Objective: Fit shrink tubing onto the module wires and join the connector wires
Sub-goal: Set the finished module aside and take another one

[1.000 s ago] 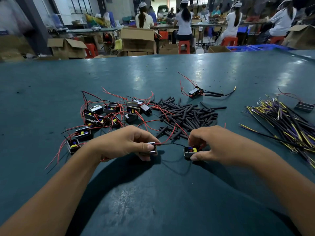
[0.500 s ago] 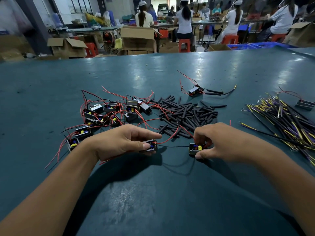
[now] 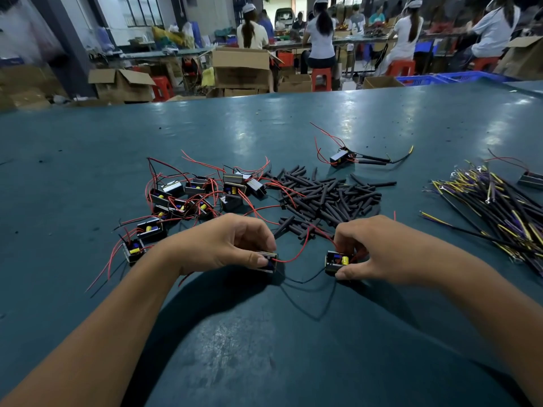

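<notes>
The left hand is pinching a small black module between thumb and forefinger, low over the green table; the right hand is gripping a second module, its yellow capacitor facing up, between thumb and curled fingers. A red wire is arching between the two modules, and a black wire is sagging onto the table beneath it; whether these leads are tangled or merely crossing cannot be told. Judging from this arrangement, the step in hand is the separating of one module from its neighbour before any tubing is fitted. To do it well, the hands should be drawing apart slowly and level, letting the thin leads slide free rather than pulling taut, since a sharp tug could be straining the solder points; one module can then be set aside. Just beyond the hands, in the middle of the table, the pile of black shrink tubing is lying within easy reach, near enough that a piece can be picked without shifting the forearms. To its left, the cluster of untreated modules is spreading with red leads trailing in all directions. Further away, slightly right, one finished module is lying with sleeved leads extending rightward. At the far right, the bundle of connector wires, black with yellow and purple, is waiting for joining.
</notes>
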Demonstrator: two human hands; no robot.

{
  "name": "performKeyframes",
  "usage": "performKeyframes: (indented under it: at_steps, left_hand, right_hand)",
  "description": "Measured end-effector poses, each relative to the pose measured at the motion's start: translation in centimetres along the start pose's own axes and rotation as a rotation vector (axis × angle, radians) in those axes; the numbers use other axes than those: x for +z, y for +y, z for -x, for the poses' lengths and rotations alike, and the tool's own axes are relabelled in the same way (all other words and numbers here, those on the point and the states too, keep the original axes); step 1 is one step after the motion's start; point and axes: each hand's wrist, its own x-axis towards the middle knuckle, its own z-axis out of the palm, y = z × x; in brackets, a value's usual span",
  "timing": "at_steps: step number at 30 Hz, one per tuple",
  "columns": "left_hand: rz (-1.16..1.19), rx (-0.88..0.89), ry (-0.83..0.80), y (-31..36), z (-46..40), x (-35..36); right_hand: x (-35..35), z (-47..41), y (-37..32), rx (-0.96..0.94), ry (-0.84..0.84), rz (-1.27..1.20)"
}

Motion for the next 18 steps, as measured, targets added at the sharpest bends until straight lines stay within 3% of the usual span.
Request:
performKeyframes:
  at_steps: [6, 10, 14, 18]
  left_hand:
    - [-0.399, -0.024, 0.080, 0.4, 0.1, -0.4]
    - [-0.550, 0.058, 0.265, 0.9, 0.2, -0.4]
    - [-0.602, 0.246, 0.580, 2.3, -0.1, 0.7]
    - [-0.504, 0.233, 0.550, 2.7, -0.4, 1.7]
  right_hand:
    - [-1.4, 0.9, 0.9, -0.021, -0.095, -0.204]
    - [-2.2, -0.1, 1.8, -0.019, 0.101, -0.322]
    - [-2.0, -3.1, 1.4, 0.001, 0.153, -0.138]
    - [-2.2, -5.2, 0.3, -0.008, 0.159, -0.042]
